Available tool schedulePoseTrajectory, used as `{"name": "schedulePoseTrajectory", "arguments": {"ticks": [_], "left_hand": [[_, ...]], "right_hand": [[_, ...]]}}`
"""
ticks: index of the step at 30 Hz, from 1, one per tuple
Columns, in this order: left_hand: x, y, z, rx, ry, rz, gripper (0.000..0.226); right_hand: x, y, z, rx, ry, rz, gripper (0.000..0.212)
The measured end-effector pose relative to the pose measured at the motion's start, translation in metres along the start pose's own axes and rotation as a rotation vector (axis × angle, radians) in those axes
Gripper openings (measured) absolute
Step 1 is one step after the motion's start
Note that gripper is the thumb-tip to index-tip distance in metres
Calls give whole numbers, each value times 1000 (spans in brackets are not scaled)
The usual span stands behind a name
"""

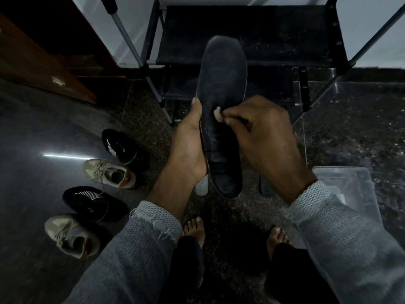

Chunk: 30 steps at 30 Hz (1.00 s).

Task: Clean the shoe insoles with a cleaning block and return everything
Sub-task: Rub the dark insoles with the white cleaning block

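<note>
A dark insole (222, 84) is held up lengthwise in the middle of the view, toe end pointing away. My left hand (188, 145) grips its left edge from beneath, thumb along the rim. My right hand (267, 132) pinches a small pale cleaning block (218, 114) and presses it against the middle of the insole's top face. On the floor below lie a white insole (202, 186) and a dark insole (266, 187), both mostly hidden behind my hands.
Two black sneakers (121, 148) (93, 202) and two beige sneakers (109, 173) (70, 235) stand on the dark floor at the left. A clear plastic box (350, 187) sits at the right. A black shoe rack (252, 34) is straight ahead. My bare feet (194, 229) are below.
</note>
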<state>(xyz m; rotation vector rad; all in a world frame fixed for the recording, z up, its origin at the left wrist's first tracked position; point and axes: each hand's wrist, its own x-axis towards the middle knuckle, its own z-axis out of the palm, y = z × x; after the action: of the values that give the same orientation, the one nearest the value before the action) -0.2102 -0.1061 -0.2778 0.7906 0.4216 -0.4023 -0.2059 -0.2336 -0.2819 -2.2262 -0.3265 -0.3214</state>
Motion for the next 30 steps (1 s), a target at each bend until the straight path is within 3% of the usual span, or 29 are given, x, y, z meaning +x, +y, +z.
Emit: {"name": "schedulePoseTrajectory", "arguments": {"ticks": [5,13,18,25,30], "left_hand": [[-2,4,-2,11,86,52,55],[-1,2,0,-11,29,52,55],[-1,1,-2,5,78,70,54],[-1,-7,3,-8,-35,3,53],[-1,-4,-1,-2,-2,38,51]], "right_hand": [[-10,-19,14,3,-104,-135,15],[-3,-4,8,-30,47,29,14],[-8,-19,16,18,-39,-122,17],[10,1,7,-27,116,61,15],[1,-10,14,43,33,-61,14]]}}
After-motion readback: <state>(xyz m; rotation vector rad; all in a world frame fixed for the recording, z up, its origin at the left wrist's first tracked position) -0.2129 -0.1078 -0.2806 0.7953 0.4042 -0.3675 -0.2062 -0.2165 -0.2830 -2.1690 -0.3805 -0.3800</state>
